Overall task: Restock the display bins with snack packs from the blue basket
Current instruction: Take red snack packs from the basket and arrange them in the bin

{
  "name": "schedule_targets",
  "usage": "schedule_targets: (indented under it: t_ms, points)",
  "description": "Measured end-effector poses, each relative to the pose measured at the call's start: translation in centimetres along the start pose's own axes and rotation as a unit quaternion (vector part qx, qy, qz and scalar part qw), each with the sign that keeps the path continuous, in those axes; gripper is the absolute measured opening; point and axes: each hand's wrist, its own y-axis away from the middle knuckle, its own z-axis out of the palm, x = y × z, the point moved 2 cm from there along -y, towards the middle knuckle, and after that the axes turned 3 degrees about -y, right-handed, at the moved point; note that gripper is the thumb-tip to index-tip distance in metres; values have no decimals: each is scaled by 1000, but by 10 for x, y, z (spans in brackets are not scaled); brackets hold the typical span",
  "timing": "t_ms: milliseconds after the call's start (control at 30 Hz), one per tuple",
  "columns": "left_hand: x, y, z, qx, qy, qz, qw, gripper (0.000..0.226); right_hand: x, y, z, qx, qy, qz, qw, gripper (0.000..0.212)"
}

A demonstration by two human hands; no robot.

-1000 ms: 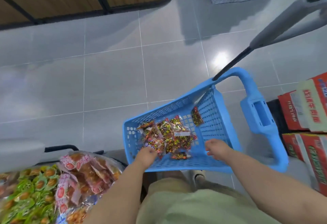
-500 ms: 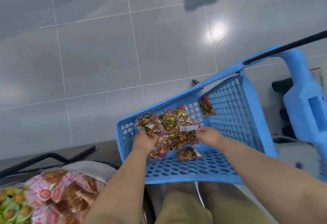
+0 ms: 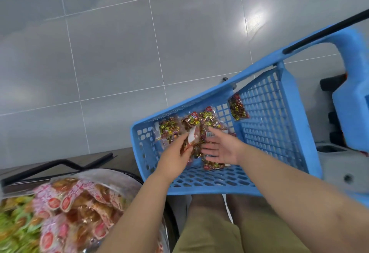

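inside the blue plastic basket (image 3: 265,101), a clear red-and-gold snack pack (image 3: 192,138) was pinched by the left hand (image 3: 175,158); the right hand (image 3: 221,149) was held spread beside it.

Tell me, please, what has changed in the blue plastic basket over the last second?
The right hand moved left from the floor of the blue plastic basket to the pile of clear snack packs and now lies open against it. The left hand now grips one white-labelled pack. The lone pack leaning on the far wall stayed put, as did the pink packs at lower left.
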Motion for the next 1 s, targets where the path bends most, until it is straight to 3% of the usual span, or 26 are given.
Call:
schedule_targets:
  t_ms: [100,200,300,367,433,500,600,667,700,767,833,900,1000]
  points:
    - [19,10,9,-49,-4,83,995,59,-3,7,11,-11,-7,-34,999,32]
    - [18,12,12,-39,-33,83,995,81,-5,9,6,11,-8,-84,996,6]
    - [18,16,10,87,137,9,987,87,-8,9,-6,-7,-154,-124,980,9]
    - [15,13,16,137,313,-106,934,93,-6,10,-9,-52,-199,-125,971,8]
    - [10,6,26,94,477,-168,858,78,3,6,-5,-92,-151,-109,978,15]
    - [2,-1,34,67,552,-199,807,45,11,-4,-4,-89,-66,-89,990,30]
    - [-14,-6,36,84,526,-233,813,28,7,-19,-12,-64,37,-86,994,25]
    - [-27,-9,34,95,469,-250,842,44,-6,-31,-24,9,124,-139,982,18]
    - [-33,-10,33,107,433,-266,855,58,-14,-38,-33,86,217,-185,955,20]
    - [-45,-11,30,129,367,-291,874,74,-29,-52,-47,223,463,-265,816,35]
    - [-53,-12,30,132,333,-289,888,73,-34,-67,-51,219,638,-257,692,54]
    - [-56,-13,29,132,331,-284,890,59,-33,-80,-51,198,728,-198,626,66]
    - [-61,-11,30,138,322,-296,889,58,-31,-88,-52,229,760,-177,582,68]
